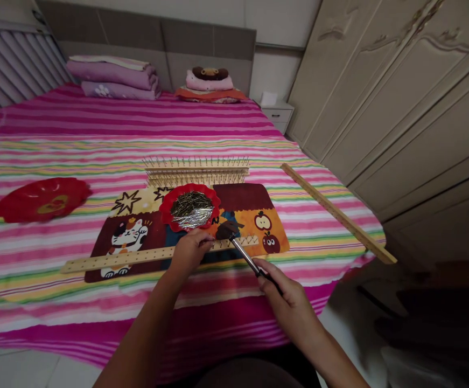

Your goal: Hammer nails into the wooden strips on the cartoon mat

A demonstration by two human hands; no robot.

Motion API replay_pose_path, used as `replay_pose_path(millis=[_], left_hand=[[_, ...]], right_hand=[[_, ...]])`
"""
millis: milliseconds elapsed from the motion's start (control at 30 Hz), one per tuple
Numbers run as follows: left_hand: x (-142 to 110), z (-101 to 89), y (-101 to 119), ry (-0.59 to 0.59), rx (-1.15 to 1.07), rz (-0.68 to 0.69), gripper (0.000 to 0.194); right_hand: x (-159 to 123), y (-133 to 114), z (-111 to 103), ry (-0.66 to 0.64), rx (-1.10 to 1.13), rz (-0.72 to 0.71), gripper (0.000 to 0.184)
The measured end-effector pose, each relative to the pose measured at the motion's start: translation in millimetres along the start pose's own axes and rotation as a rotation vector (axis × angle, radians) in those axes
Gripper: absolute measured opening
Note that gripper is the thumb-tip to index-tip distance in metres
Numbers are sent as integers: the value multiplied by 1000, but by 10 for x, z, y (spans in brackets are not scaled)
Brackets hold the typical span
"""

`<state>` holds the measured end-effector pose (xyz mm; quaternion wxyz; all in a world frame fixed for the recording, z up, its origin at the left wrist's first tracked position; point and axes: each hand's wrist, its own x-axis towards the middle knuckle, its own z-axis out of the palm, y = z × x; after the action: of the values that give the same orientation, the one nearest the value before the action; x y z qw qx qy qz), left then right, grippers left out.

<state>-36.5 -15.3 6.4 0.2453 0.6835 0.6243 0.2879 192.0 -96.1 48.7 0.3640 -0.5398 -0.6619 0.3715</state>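
Observation:
My right hand (285, 293) is wrapped round the black grip of a mallet (245, 253) with a metal shaft. Its dark head hovers over a pale wooden strip (137, 258) drilled with a row of holes. At the strip, my left hand (191, 250) is closed in a pinch on what looks like a nail, mostly hidden by the fingertips. Several nails stand in the strip's right end, beside the mallet head. Just beyond my left hand is a red scalloped bowl (165, 218) heaped with loose nails (191, 209).
A patterned mat (240, 196) lies under the bowl and strip on a striped bed (32, 296). Behind it are strips (197, 171) bristling with nails. Another wooden strip (335, 210) reaches over the bed's right edge. A red plate (42, 200) lies left; wardrobe doors (415, 108) stand right.

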Motion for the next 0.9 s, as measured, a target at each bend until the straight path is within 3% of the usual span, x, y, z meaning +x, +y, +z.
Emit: replay_pose_path(millis=[300, 467, 567, 700, 900], left_hand=[[-7, 24, -3, -10, 86, -47, 14], [-38, -11, 6, -8, 29, -51, 13], [-3, -139, 11, 72, 35, -47, 17], [192, -325, 3, 209, 300, -139, 23], [515, -328, 47, 11, 623, -296, 29]], right_hand=[[129, 25, 114, -41, -54, -96, 36], [48, 16, 49, 14, -2, -23, 35], [-61, 36, -62, 54, 25, 32, 36], [-174, 162, -147, 125, 65, 127, 39], [-243, 284, -141, 113, 122, 208, 42]])
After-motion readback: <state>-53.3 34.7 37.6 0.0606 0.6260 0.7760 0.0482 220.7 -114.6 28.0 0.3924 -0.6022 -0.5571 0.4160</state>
